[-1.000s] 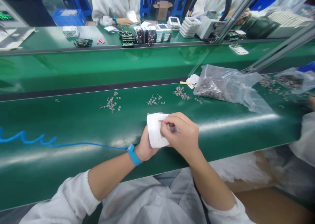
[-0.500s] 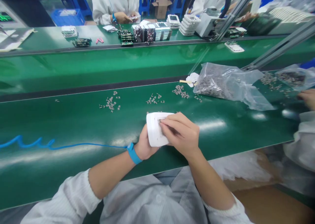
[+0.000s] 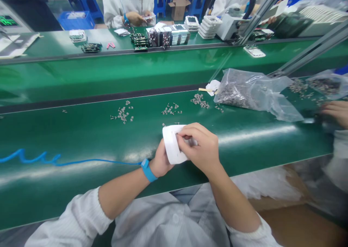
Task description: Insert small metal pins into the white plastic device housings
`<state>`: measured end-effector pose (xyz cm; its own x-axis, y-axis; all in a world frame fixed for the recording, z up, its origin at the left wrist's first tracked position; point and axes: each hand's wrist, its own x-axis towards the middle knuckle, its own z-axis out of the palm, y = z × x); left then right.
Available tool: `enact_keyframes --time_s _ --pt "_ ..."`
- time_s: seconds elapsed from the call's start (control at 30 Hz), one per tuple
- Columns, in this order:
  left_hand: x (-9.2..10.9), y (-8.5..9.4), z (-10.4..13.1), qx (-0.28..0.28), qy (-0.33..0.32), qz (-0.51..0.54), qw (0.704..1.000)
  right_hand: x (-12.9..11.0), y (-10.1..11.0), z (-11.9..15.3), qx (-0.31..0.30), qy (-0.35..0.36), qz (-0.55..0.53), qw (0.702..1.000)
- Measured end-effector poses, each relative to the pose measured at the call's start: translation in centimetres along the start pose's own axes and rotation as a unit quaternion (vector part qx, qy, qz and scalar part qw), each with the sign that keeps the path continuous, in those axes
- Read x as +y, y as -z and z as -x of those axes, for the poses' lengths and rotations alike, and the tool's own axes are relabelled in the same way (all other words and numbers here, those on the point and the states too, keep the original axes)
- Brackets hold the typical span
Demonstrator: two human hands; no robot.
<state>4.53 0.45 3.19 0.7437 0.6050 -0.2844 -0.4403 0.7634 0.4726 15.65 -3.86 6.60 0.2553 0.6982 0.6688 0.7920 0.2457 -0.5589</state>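
Observation:
A white plastic housing (image 3: 172,145) is held above the green table by my left hand (image 3: 161,160), which wraps its lower left side and wears a blue wrist strap. My right hand (image 3: 201,147) reaches over the housing from the right, thumb and fingers pinched at its recess; what they hold is too small to make out. Beyond the housing, small metal pieces lie in loose groups, one at the left (image 3: 123,113), one in the middle (image 3: 169,110) and one further right (image 3: 199,100).
A clear bag of metal pieces (image 3: 239,91) lies at the right, near a co-worker's hand (image 3: 337,113). A blue coiled cord (image 3: 92,160) runs left from my wrist. Across the divider (image 3: 108,95), circuit boards (image 3: 139,40) and white housings (image 3: 208,26) stand by another person.
The white housing has tilted slightly in my left hand, and my right fingers have shifted a little at its recess. The co-worker's hand at the right has moved left.

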Motion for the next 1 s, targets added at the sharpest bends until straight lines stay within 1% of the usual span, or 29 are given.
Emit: enact_keyframes --time_s 0.17,0.4,0.57,0.67,0.83,1.0 --pt "-0.1 0.1 0.1 -0.012 0.021 0.013 1.0 0.2 0.0 -0.1 -0.001 0.012 0.03 0.999" --pt "0.1 -0.3 0.2 0.021 0.044 0.015 0.999 0.1 -0.5 0.0 0.0 0.008 0.032 0.999" --pt "0.5 -0.7 0.3 0.022 0.047 0.026 0.998 0.3 -0.7 -0.3 -0.025 0.005 0.044 0.999" --pt "0.6 -0.5 0.3 0.015 0.056 0.02 0.998 0.5 -0.6 -0.5 -0.045 0.014 0.05 0.998" --pt "0.4 -0.1 0.3 -0.001 0.069 0.014 0.998 0.8 0.0 -0.9 -0.084 0.047 0.064 0.993" --pt "0.4 -0.1 0.2 -0.016 0.062 0.012 0.998 1.5 0.4 -1.1 -0.116 0.081 0.087 0.986"
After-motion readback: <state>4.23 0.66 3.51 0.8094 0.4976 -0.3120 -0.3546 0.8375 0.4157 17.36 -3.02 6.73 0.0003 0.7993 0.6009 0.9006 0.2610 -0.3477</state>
